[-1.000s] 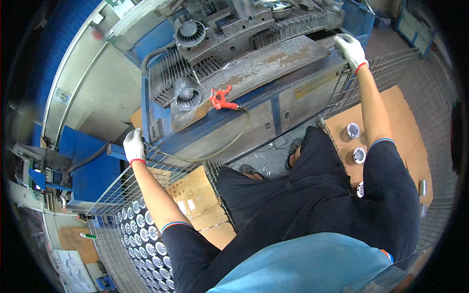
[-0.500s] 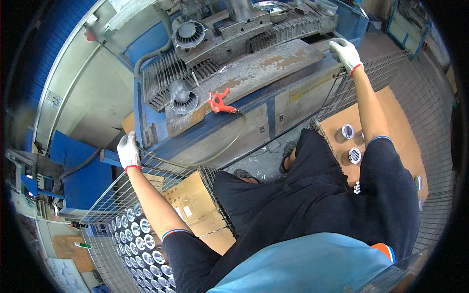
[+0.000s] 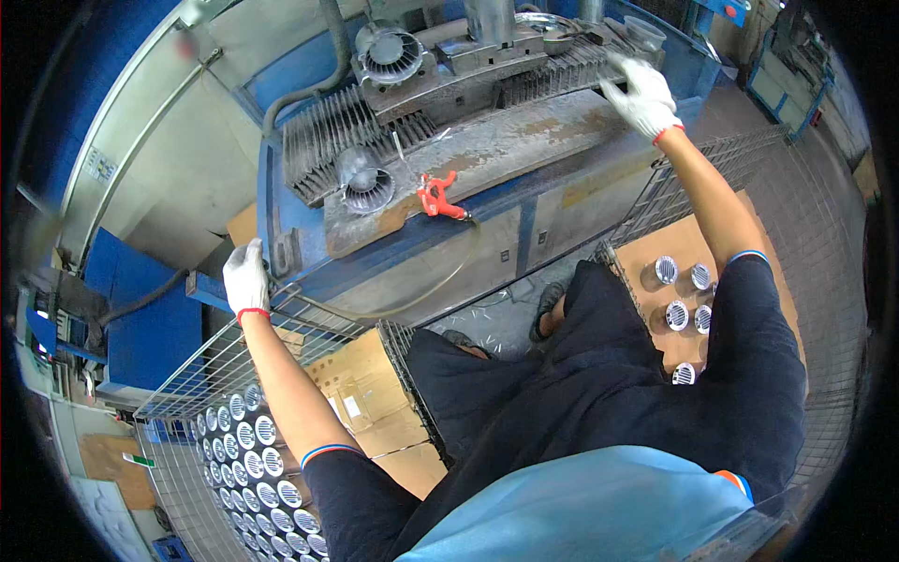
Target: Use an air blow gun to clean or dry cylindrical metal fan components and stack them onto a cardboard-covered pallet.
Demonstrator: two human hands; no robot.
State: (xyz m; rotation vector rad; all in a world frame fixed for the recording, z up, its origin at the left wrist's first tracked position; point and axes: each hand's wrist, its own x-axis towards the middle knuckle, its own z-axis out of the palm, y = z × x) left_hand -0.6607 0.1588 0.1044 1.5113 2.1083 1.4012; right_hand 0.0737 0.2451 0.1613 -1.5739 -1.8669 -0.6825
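My left hand [image 3: 246,281], in a white glove with a red cuff, is at the left front corner of a blue machine bench [image 3: 323,273]. Its fingers are pressed together; what they close on, if anything, is hidden. My right hand [image 3: 644,98], gloved alike, hovers over the bench's right end, fingers apart and slightly blurred, holding nothing visible. Between them lies a worn grey metal plate [image 3: 506,155]. On its left part rest a finned round metal part [image 3: 367,187] and a red air blow gun [image 3: 438,199]. Another finned part [image 3: 391,54] sits in the fixture behind.
At left, a wire cage [image 3: 201,351] holds rows of round slotted metal parts [image 3: 267,464] beside cardboard [image 3: 375,379]. To the right, another wire cage [image 3: 749,150] has several such parts [image 3: 677,316] on cardboard. A hose [image 3: 459,262] hangs from the blow gun. A metal bowl [image 3: 557,42] stands behind.
My right hand has come off the bench's right front corner, moving slightly left, and its fingers have spread. My left hand stays at its corner. The whole view has shifted a little.
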